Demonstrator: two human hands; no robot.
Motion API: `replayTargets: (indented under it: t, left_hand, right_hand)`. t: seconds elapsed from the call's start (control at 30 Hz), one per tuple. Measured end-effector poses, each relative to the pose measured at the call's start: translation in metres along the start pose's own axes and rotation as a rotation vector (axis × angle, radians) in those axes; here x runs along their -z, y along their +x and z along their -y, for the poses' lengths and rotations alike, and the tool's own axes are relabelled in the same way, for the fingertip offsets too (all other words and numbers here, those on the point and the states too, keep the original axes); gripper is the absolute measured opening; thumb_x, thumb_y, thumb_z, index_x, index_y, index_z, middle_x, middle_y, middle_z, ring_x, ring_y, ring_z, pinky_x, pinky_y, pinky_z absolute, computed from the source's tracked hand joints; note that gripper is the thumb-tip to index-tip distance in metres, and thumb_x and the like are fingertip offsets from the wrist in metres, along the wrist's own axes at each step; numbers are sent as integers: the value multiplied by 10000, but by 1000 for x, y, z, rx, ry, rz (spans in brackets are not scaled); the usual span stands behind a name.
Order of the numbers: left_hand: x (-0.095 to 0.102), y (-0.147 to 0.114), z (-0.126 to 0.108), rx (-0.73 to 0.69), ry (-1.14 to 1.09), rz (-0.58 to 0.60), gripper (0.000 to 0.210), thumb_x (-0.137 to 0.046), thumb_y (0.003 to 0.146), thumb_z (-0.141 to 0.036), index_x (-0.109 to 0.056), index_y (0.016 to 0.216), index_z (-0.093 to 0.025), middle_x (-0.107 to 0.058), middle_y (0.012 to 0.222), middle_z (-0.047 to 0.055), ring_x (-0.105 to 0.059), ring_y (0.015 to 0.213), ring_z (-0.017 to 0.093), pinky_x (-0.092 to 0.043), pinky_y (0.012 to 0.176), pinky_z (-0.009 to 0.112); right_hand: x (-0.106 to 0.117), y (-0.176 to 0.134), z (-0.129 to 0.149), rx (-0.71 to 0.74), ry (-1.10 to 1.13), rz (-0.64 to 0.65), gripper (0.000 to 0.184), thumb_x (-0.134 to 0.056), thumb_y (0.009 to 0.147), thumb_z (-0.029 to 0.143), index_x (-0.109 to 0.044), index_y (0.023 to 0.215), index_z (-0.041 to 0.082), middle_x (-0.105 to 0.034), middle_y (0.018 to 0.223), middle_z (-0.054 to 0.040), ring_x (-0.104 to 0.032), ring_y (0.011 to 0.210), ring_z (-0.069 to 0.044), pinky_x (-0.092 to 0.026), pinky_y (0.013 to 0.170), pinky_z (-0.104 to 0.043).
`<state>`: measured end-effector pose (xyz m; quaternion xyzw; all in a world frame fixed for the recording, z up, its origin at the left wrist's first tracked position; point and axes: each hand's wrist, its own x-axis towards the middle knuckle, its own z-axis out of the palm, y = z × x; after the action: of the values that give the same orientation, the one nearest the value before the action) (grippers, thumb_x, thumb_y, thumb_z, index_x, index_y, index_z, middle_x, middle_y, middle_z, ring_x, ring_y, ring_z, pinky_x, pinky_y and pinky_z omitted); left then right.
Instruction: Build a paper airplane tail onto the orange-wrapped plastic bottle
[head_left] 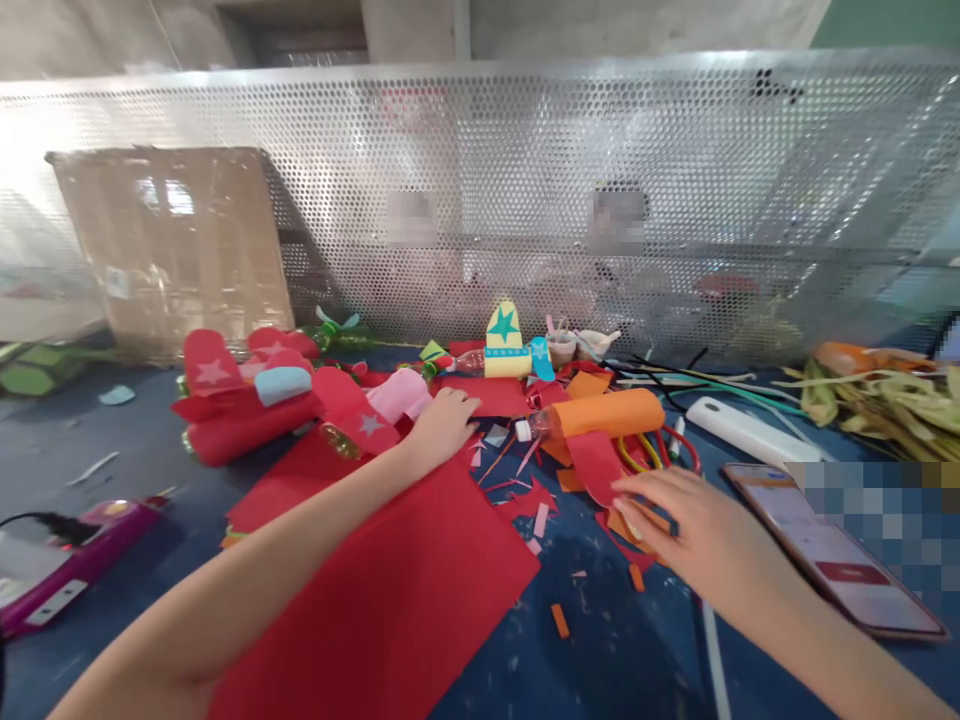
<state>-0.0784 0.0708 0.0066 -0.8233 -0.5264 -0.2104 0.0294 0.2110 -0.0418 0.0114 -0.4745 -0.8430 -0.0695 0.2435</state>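
Observation:
My left hand (444, 428) reaches forward over the red paper, fingers stretched out beside a pink paper roll (399, 396) and a red sheet (491, 396). With fingers bent together, my right hand (667, 510) grips the lower edge of a rounded red paper piece (595, 468). That piece overlaps a plastic bottle wrapped in orange paper (611, 413), which lies on its side with its white cap to the left. Large red paper (405, 580) spreads under my left forearm. Red, pink and orange scraps (541, 519) lie between my hands.
Red paper-covered bottle models (251, 425) stand at left, before a cardboard sheet (176, 250). A yellow-and-blue decorated bottle (506, 360) sits at the back, near a perforated metal screen (517, 160). A purple power strip (82, 570), phone (825, 540), white stick-like device (750, 432) and dry husks (885, 400) flank the area.

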Motion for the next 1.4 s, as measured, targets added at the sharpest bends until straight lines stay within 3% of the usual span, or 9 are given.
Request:
replayTargets:
  t: [0.23,0.37,0.47,0.57,0.77,1.07,1.2,1.3,1.4]
  left_hand:
    - [11,-44,-20,-97,-8,-171,301,-413,918,-253,-661,1081,-202,-685,1045,106,-610,989,264,-456,891,378]
    - [6,-92,-43,-561,70,-235,476,-425,879,-153,-481,1328,-301,-730,932,15,-646,923,221,-485,822,302]
    - [-3,-112,-53,-755,71,-105,566,-392,842,-69,-435,1366,-278,-735,993,-7,-656,915,187,-494,799,255]
    - [-13,-114,-55,-808,19,-121,576,-400,833,-72,-435,1367,-286,-742,979,-8,-670,894,190,-519,749,251]
    - [-18,-104,-51,-573,-119,-101,535,-552,824,-299,-446,1347,-304,-699,1053,38,-671,888,225,-551,828,330]
    - [-11,-92,-68,43,-712,-113,699,-661,759,-352,-304,1357,-293,-490,1322,130,-512,1208,285,-478,972,415]
    - [-8,-93,-67,43,-837,72,530,-654,766,-329,-461,1260,-302,-624,1178,85,-600,1088,245,-519,909,340]
    - [-5,-98,-66,-1,-786,94,331,-675,739,-284,-626,1066,-310,-672,1055,46,-640,987,228,-534,865,315]
    - [-3,-101,-64,-30,-824,77,398,-735,672,-266,-641,1055,-323,-667,1052,43,-660,930,219,-554,782,272]
  right_hand:
    - [-13,-19,14,106,161,40,229,-441,915,236,-637,803,198,-703,776,-86,-679,719,-224,-536,623,-341]
    - [-13,-23,19,-43,341,12,109,-501,867,241,-550,923,161,-658,814,-103,-659,680,-222,-495,543,-310]
    - [-17,-24,15,-134,381,6,387,-586,772,212,-429,1119,148,-653,934,-104,-664,749,-221,-502,567,-294]
    - [-19,-24,9,-129,458,37,609,-594,733,154,-338,1283,206,-616,1128,-93,-649,904,-201,-517,700,-283]
    - [-14,-21,9,-116,742,109,239,-604,775,150,-628,1007,205,-684,952,-54,-650,841,-168,-515,724,-264]
    - [-17,-19,2,-453,1094,-87,130,-660,694,168,-641,812,218,-687,869,-30,-666,709,-161,-538,533,-218]
    - [-23,-19,0,-457,1029,77,152,-627,692,157,-644,825,228,-691,848,-15,-662,666,-156,-538,513,-226]
    - [-24,-21,1,-381,970,158,243,-622,711,128,-652,921,246,-683,978,-31,-674,838,-185,-560,671,-266]
    - [-21,-20,1,-229,923,183,348,-664,752,196,-628,1091,269,-667,1098,-53,-640,997,-204,-527,831,-309]
